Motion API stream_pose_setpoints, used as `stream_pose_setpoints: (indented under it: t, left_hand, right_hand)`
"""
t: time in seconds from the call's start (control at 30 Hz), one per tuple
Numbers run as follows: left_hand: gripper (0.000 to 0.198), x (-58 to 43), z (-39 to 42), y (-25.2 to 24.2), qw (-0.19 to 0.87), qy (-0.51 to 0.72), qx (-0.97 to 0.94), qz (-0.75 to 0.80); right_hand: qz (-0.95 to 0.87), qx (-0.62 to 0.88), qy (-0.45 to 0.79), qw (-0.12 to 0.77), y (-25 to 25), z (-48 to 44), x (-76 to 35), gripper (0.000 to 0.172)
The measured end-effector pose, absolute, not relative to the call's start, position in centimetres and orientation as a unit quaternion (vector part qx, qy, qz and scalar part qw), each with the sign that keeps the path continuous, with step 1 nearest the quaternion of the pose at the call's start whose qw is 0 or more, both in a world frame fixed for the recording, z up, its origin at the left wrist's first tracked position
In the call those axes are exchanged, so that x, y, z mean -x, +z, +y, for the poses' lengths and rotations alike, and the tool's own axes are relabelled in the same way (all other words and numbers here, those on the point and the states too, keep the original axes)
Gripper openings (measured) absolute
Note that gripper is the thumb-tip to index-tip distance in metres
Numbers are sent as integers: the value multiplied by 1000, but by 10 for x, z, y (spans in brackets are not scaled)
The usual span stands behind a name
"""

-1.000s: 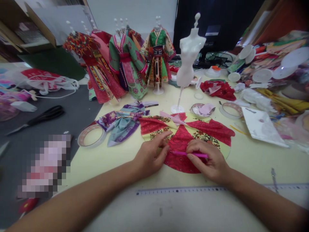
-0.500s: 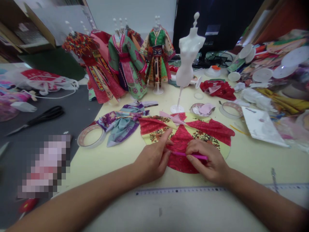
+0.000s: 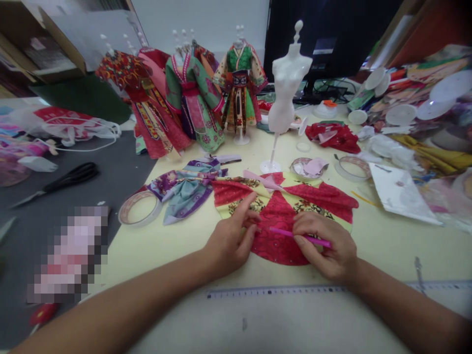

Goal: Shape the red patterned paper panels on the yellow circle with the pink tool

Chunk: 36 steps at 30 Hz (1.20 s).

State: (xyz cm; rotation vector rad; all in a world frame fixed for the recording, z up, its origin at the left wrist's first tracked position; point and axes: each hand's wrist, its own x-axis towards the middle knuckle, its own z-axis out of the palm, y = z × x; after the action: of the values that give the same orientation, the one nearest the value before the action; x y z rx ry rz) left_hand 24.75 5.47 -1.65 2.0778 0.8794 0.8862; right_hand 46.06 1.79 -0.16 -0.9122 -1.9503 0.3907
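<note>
A small doll skirt lies spread on the pale tabletop, with red and patterned yellow panels and tiny shiny dots on the red cloth. My right hand pinches a slim pink pen-like stick above the front red panel; the stick's tip points left. At the skirt's left side rests my left hand, index finger stretched out and thumb apart from the other fingers. Whether anything tiny sits at its fingertips is too small to tell. A pale pink strip crosses the skirt's gathered top.
Behind the skirt stand a white mannequin and several dressed doll forms. Tape rolls and blue-purple cloth lie to the left, near black scissors. A ruler strip runs along the front. Fabric scraps heap at right.
The pink stick and my right hand have shifted right, away from my left fingertips. My left hand has drawn slightly left, its thumb and fingers now apart from the stick.
</note>
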Motion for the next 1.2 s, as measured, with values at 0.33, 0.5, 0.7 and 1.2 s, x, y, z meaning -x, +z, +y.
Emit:
stream_pose_setpoints:
  t: [0.33,0.5,0.7,1.2]
  left_hand:
    - [28,-255,56,4,610,363,-590,386]
    - [25,-258,47,6,653,320,-563,393]
    - [21,-262,41,6,606,306,-641,357]
    - [20,-274,31,12,669,304,-559,384]
  right_hand:
    - [-789,408,113,445,-4,20,-460,30]
    - [-781,425,93,448,-6,17,-456,30]
    - [-799,401,80,441,-1,16,-452,24]
    - [-827,375,-68,413,-7,17,-452,13]
